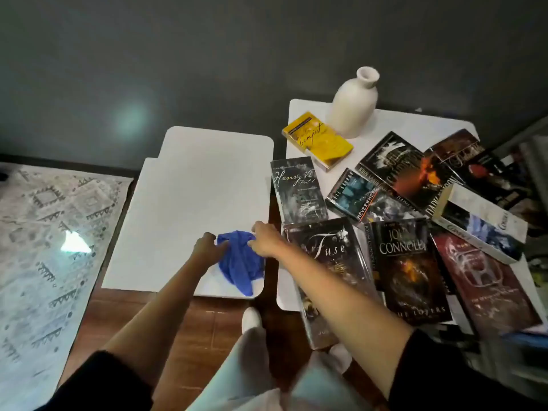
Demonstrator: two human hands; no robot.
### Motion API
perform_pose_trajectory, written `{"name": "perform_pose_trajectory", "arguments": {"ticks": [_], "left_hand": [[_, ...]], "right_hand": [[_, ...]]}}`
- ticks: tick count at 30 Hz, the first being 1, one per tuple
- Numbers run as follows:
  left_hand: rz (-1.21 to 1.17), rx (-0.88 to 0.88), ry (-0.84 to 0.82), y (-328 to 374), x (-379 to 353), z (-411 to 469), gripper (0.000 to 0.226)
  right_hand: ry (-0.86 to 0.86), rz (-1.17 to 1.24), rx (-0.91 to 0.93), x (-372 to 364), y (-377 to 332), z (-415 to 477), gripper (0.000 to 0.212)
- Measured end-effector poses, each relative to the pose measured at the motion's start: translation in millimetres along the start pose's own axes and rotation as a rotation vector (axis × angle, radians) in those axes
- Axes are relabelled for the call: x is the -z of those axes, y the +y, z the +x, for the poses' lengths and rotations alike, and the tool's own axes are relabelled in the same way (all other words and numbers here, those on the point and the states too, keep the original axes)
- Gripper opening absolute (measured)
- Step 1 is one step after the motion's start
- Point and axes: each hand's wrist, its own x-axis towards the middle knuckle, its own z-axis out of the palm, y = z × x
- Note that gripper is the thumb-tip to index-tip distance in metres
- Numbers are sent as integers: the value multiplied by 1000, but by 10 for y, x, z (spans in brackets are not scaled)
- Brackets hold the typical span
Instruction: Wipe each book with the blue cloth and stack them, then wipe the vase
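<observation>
A crumpled blue cloth (240, 264) lies at the near right corner of the left white table (189, 203). My left hand (206, 247) touches its left edge and my right hand (265, 238) grips its upper right edge. Several books lie spread on the right white table (394, 121): a yellow one (318, 140), "Henry VI" (298, 191), "Fuse" (329, 250), a John Connolly book (406, 268) and others overlapping. A cream vase (354, 103) stands upright at the far end of that table.
A patterned pale rug (44, 232) covers the floor on the left. Brown wooden floor (189, 321) shows between the tables and my legs, with my white-socked feet (251, 318) below. A dark grey wall (207, 54) runs behind. Clutter sits at the far right edge.
</observation>
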Motion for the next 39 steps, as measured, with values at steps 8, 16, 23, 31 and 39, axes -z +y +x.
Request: {"name": "perform_pose_trajectory", "arguments": {"ticks": [8,16,23,31,39], "left_hand": [[-248,90,-88,-111,-210,203,58],[-294,-82,-189,134,103,99,19],[-476,-415,-268,1038,655,-273,16],[-634,-635,-396,2325,376,-753,11],[-878,-624,-564,3435,-839,-1105,23]], "right_hand": [[-69,61,-194,-365,-14,236,58],[-75,106,-155,-88,-14,260,51],[106,398,107,988,-100,-213,37],[526,760,185,1799,528,-615,61],[775,962,217,2397,1692,-865,35]]}}
